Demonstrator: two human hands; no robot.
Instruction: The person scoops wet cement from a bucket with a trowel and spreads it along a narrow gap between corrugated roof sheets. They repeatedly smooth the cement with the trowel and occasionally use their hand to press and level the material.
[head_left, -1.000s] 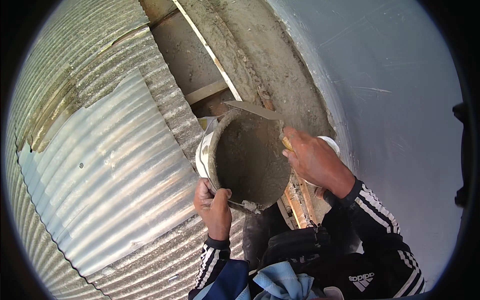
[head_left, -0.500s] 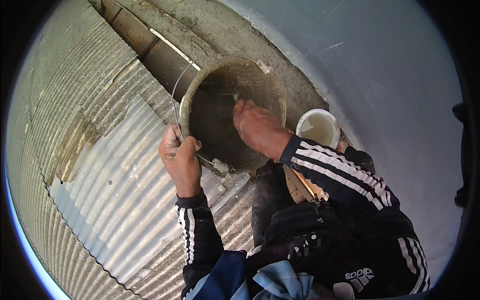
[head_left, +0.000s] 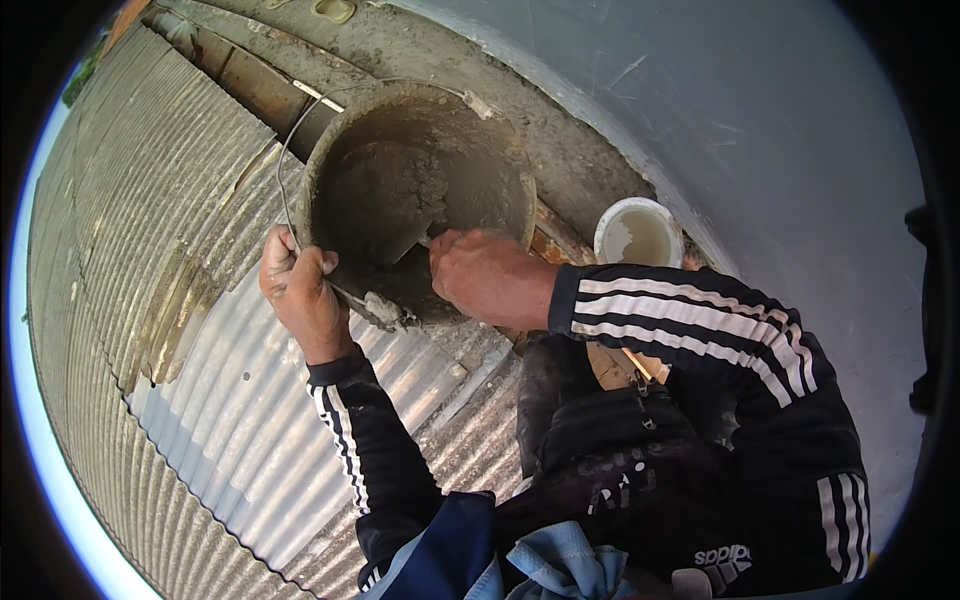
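Note:
A round bucket [head_left: 520,190] caked with grey mortar stands tilted before me, its inside facing me. My left hand [head_left: 300,290] is closed on its left rim, where the thin wire handle [head_left: 283,180] passes by the fingers. Inside the bucket lies wet grey mortar [head_left: 385,185]. My right hand [head_left: 490,275] reaches in over the near right rim, fingers wrapped round the handle of a trowel. The flat trowel blade [head_left: 405,245] shows in the mortar; the fist hides its handle.
A small white pail [head_left: 638,232] with cloudy water stands to the right, beside a smooth grey wall [head_left: 760,150]. Corrugated roofing sheets [head_left: 240,430] spread over the left side. Wet mortar [head_left: 440,50] covers the ledge along the wall, and a sandal [head_left: 333,10] lies at the far end.
The bucket has shifted left in view and tipped, showing more of its mortar. My left hand has moved left with its rim. The trowel blade now shows more plainly in my right hand.

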